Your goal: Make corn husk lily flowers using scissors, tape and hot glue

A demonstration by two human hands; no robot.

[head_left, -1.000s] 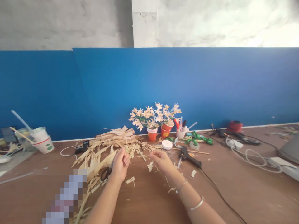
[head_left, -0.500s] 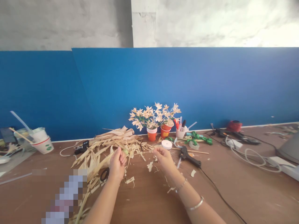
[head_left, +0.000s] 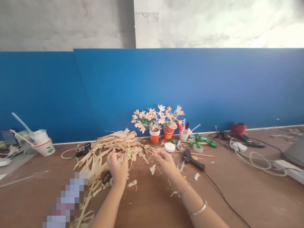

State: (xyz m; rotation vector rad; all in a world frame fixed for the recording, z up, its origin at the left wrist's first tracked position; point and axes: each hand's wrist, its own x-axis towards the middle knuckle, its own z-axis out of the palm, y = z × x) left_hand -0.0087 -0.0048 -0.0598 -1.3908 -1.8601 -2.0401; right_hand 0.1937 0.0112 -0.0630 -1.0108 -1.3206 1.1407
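Over the near edge of a heap of dry corn husks (head_left: pixel 95 155), my left hand (head_left: pixel 118 167) has its thumb and fingers apart and shows nothing in them. My right hand (head_left: pixel 166 163), with two bracelets on its arm, keeps thumb and fingertips pinched together; whatever they hold is too small to make out. Beside my left wrist, the black handle of scissors (head_left: pixel 106 178) peeks out of the husks. Pale husk scraps (head_left: pixel 152 169) lie between and below the hands. A black glue gun (head_left: pixel 193 161) rests to the right of my right hand.
Pale flowers (head_left: pixel 150 115) stand in red paper cups (head_left: pixel 155 138) against the blue partition (head_left: pixel 166 79). Nearby are a white roll (head_left: pixel 169 147), green strips (head_left: pixel 200 139) and a stick. Cables (head_left: pixel 258 163) lie at right; a white cup (head_left: pixel 44 148) stands at left.
My left hand has opened from a closed fist, its thumb and fingers parting, and shifted slightly left. My right hand stays pinched in nearly the same place.
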